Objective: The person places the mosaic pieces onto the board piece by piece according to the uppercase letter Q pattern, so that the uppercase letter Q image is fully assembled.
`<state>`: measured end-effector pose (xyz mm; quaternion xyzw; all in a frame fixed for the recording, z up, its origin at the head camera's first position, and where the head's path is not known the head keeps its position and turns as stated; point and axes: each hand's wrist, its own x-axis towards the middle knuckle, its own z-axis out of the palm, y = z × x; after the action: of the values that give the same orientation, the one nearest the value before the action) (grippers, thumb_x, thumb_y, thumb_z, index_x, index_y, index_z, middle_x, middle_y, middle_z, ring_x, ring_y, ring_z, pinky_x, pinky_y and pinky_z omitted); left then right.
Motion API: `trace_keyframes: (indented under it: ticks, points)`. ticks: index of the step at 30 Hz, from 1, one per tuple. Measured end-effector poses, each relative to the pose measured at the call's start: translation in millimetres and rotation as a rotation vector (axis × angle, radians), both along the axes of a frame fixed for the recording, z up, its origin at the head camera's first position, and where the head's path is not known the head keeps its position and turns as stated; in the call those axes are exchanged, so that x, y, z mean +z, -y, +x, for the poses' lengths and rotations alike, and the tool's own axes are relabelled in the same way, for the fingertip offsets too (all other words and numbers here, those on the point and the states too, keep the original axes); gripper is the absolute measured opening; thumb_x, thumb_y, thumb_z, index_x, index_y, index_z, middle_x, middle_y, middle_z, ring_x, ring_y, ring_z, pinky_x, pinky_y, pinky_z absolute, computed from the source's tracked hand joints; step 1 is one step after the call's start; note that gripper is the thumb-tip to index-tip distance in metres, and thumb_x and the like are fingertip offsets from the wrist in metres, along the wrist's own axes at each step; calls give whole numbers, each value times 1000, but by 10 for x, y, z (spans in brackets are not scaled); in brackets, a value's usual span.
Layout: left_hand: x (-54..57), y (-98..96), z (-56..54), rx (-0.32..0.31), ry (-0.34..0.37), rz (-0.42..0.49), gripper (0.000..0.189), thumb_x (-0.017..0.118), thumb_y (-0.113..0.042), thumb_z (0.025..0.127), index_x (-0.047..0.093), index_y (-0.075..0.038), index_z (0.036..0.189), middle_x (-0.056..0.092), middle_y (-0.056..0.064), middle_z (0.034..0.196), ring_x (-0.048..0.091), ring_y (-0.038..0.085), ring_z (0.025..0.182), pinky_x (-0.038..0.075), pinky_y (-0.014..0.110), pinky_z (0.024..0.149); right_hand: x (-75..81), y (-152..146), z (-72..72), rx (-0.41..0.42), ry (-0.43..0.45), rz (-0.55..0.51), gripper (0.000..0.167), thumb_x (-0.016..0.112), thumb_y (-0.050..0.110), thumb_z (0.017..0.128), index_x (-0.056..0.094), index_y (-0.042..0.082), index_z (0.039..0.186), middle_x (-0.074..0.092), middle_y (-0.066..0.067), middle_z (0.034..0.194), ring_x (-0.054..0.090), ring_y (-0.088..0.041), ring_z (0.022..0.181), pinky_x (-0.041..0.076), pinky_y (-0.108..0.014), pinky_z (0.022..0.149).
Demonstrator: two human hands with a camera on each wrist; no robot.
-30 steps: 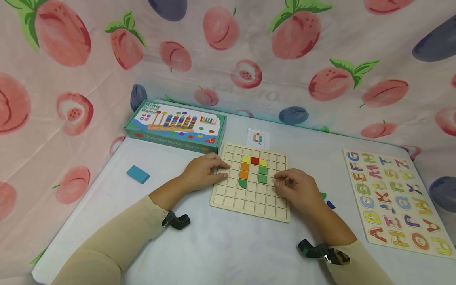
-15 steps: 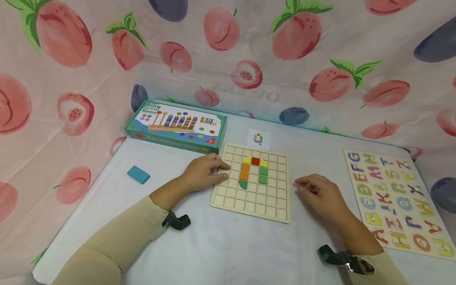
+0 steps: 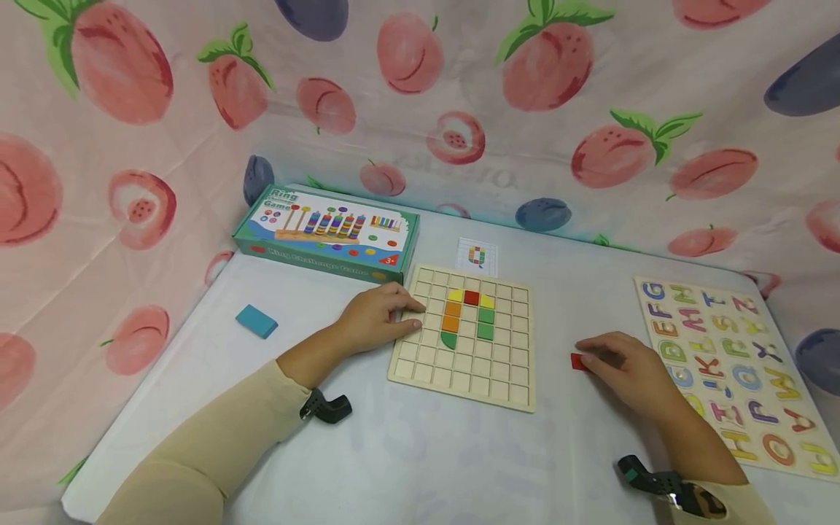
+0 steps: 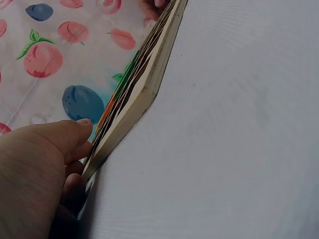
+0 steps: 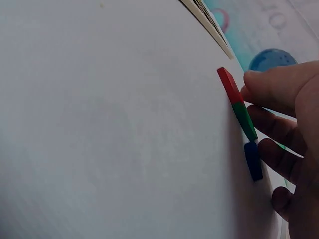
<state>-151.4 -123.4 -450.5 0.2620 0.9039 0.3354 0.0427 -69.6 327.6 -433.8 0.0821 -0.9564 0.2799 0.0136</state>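
Note:
A square wooden grid board (image 3: 459, 375) lies mid-table, bearing yellow, red, orange and green pieces (image 3: 485, 315) in an arch shape. My left hand (image 3: 374, 317) rests at its left edge, with thumb and forefinger reaching over the outer squares; in the left wrist view, the thumb is beside the board's edge (image 4: 124, 119). To the right of the board, my right hand (image 3: 630, 368) hovers low by a red square piece (image 3: 579, 362), thumb close against it. The right wrist view shows that red piece in line with a green piece (image 5: 244, 119) and a blue piece (image 5: 253, 162) under the fingers.
Behind the board lies a small pattern card (image 3: 477, 257). A green Ring Challenge Game box (image 3: 321, 233) stands back left, and a blue block (image 3: 257, 321) lies in front of it. An alphabet board (image 3: 741, 372) is at the right, partly behind my right forearm.
My right hand has moved from the grid board's right side rightward and toward me, to the loose pieces. The red piece now shows beside its thumb. My left hand stays put.

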Motion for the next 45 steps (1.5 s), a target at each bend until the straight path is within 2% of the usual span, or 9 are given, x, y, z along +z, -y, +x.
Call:
trace_keyframes:
  ticks: [8,13,23,33,40,45]
  points:
    - [13,-5,9,-2,0,-8,28,80,-37,98,81,-23,122,63,-8,108,53,8,76,46,30,68,5,-115,-9,80,25,6,23,84,18,95,80,20,117,72,-2,118,58,-15,109,43,-21,88]
    - [1,-7,0,-2,1,-17,29,80,-38,98,81,-24,123,63,-9,108,53,8,76,46,30,69,-19,-125,-7,88,7,-4,25,86,13,92,80,20,115,72,-1,116,56,-11,105,42,-20,86]
    - [14,-3,5,-2,-4,-15,29,80,-38,98,81,-23,123,63,-8,108,53,8,76,46,30,68,13,-36,-35,25,82,-20,23,83,8,93,75,13,114,72,-7,115,55,-25,106,43,-32,87]
    - [0,-9,0,-8,-7,-7,29,80,-38,98,81,-23,122,63,-9,108,53,8,76,46,30,68,20,23,-67,-24,52,-10,17,80,5,94,76,14,108,75,-9,109,57,-26,103,45,-40,84]
    - [4,-5,-5,-6,-6,-8,29,80,-39,98,81,-24,123,63,-9,109,53,8,75,45,29,68,44,72,-104,-75,71,-18,7,75,13,100,77,15,106,73,-4,98,56,-25,89,46,-30,72]
    - [3,-3,-1,-4,-3,-6,29,80,-38,98,81,-24,122,63,-9,109,53,8,76,46,30,68,53,155,-150,-89,64,-79,7,74,18,102,78,13,106,74,-3,96,58,-21,85,48,-26,66]
